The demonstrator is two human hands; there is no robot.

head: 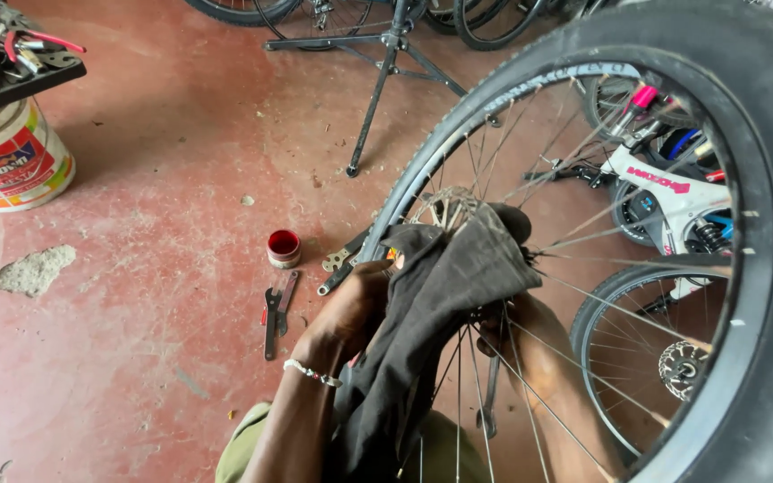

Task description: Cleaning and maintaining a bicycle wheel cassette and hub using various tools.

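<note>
Right hand's fingers (494, 335) perhaps under dark rag (440, 295); wheel (762, 268) cropped at edges.

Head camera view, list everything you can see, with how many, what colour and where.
Spoked bicycle wheel with black tyre: one, right, filling the foreground.
Dark grey cloth rag: one, draped over the wheel hub, centre.
Small round red tin: one, open, on the floor left of the wheel.
Flat metal spanners: a few, dark, on the floor below the tin.
Black folding repair stand: one, top centre.
White plastic bucket with coloured label: one, top left.
Black tool tray: one, on the bucket.
White bicycle frame: one, behind the spokes.
Red concrete floor: stained, patched.
Left hand: grip on the rag.
Right hand: behind the spokes, grip unclear.
</note>
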